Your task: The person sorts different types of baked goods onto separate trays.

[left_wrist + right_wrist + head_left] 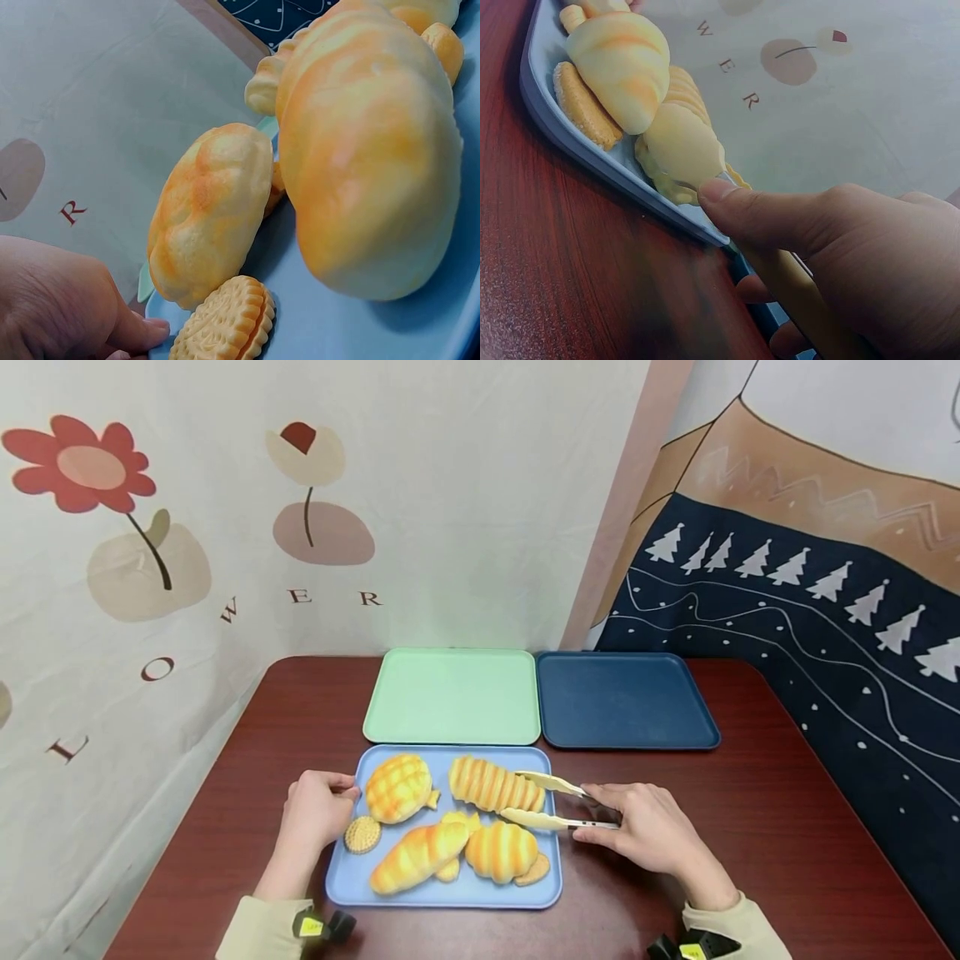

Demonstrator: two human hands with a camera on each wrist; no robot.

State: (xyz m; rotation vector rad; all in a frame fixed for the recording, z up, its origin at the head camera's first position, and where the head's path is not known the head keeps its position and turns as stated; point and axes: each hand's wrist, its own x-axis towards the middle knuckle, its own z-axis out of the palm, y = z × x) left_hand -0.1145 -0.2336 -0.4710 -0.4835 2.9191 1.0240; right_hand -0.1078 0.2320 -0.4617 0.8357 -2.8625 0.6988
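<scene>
A ridged, striped bread (491, 783) lies at the upper right of a light-blue tray (345, 885), slanting down toward the tray's right rim. A pair of tongs (542, 821) reaches over that rim, its arms spread, one tip at the bread's upper side and the other at its lower side; whether they press on it I cannot tell. The right hand (647, 827) grips the tongs, fingers on one arm and thumb on the other, held partly open. The left hand (318, 810) pinches the tray's left rim between thumb and fingers.

Left of the striped bread sits a round, crosshatched bread (398, 787), with a round biscuit (362, 835) just below it. Nearer the person are a long, smooth roll (416, 858), set diagonally, and a plump, banded roll (501, 852) that partly covers a flat oval biscuit (533, 870).

Behind, a pale green tray (453, 697) and a dark blue tray (628, 702) stand side by side on the reddish-brown table (217, 868). A flower-printed cloth (480, 527) hangs beyond.
</scene>
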